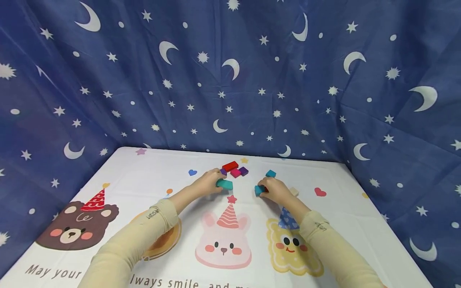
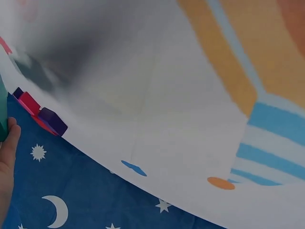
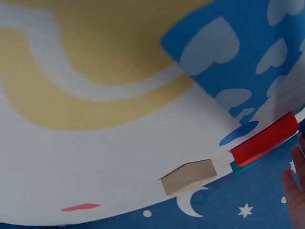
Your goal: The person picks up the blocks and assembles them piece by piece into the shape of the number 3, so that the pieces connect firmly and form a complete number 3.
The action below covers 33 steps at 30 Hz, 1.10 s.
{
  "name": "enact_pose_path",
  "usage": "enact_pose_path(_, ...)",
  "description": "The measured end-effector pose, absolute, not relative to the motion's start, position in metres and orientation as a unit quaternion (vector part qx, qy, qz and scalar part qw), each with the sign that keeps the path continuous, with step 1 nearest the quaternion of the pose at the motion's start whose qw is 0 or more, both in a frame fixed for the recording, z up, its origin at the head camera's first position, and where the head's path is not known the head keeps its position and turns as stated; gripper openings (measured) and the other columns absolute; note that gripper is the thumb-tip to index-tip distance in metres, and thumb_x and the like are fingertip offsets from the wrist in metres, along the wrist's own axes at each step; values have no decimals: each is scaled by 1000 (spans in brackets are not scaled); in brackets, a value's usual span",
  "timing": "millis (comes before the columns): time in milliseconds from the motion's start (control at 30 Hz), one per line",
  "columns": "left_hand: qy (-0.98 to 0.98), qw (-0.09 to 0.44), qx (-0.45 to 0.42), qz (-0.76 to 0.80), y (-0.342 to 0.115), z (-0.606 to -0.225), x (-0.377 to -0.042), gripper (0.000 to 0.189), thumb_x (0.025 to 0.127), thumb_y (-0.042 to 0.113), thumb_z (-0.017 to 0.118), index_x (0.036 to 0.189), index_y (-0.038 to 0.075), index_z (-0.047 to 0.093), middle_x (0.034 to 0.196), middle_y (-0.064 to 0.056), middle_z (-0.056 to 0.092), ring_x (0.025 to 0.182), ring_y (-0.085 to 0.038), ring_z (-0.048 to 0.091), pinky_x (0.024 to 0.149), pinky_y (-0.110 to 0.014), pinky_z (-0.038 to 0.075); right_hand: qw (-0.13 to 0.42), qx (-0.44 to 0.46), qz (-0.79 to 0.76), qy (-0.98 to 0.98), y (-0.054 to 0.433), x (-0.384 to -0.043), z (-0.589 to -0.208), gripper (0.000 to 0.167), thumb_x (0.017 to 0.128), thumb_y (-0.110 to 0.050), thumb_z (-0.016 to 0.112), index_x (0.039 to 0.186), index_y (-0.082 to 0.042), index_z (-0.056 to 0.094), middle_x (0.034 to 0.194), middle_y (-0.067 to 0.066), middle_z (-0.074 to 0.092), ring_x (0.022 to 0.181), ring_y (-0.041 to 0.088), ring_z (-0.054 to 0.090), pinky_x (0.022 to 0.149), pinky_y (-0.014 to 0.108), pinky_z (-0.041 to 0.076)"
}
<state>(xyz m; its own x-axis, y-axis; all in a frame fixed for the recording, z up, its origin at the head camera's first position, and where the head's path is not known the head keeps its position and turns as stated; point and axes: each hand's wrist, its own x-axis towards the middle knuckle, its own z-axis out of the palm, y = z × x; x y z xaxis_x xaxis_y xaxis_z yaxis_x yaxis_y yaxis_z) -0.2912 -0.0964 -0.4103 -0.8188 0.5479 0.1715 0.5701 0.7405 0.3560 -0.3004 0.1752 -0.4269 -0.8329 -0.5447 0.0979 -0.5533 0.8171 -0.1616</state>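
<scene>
My left hand (image 1: 208,182) grips a teal block (image 1: 225,184) between thumb and fingers, close over the white cloth. In the left wrist view only a strip of that teal block (image 2: 3,107) and a fingertip show at the left edge. To the right, my right hand (image 1: 276,191) pinches a blue block (image 1: 259,190) by its end. A red block (image 3: 265,140) lies beside the right fingers in the right wrist view; in the head view the hand mostly hides it. Just behind this hand sits another blue block (image 1: 271,173).
Beyond the left hand a red block (image 1: 230,166), a pink block (image 1: 235,173) and purple blocks (image 1: 243,171) lie grouped. A tan block (image 1: 293,191) is right of the right hand. The printed white tablecloth (image 1: 201,280) ends at a blue starry curtain (image 1: 252,132).
</scene>
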Motion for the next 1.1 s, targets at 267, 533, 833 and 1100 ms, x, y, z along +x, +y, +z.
enact_pose_path(267,-919,19,-312,-241,-105,-419,-283,30,77,5,72,105,-4,69,98,-13,64,86,-18,55,79,-29,50,55,317,100,-941,170,-286,-417,32,77,-12,77,105,0,68,96,10,69,82,18,63,77,31,54)
enact_pose_path(533,-906,23,-320,-277,-111,-435,-278,28,75,5,74,101,-3,69,96,-12,65,85,-18,57,80,-30,49,94,357,83,-926,167,-273,-419,30,75,-14,79,101,-3,70,94,7,68,85,18,63,79,31,54)
enact_pose_path(833,-914,16,-320,-248,-110,-441,-274,33,73,11,78,103,-1,69,93,-9,66,81,-14,55,80,-31,48,68,359,94,-926,167,-260,-417,31,77,-17,77,104,-3,69,98,7,72,90,20,67,78,31,55)
enact_pose_path(1100,-922,-5,-332,-199,-114,-440,-274,35,75,14,77,105,-2,69,88,-8,63,75,-11,49,72,-25,45,66,335,122,-932,161,-254,-420,34,80,-19,75,109,-3,67,100,7,69,92,20,66,81,32,55)
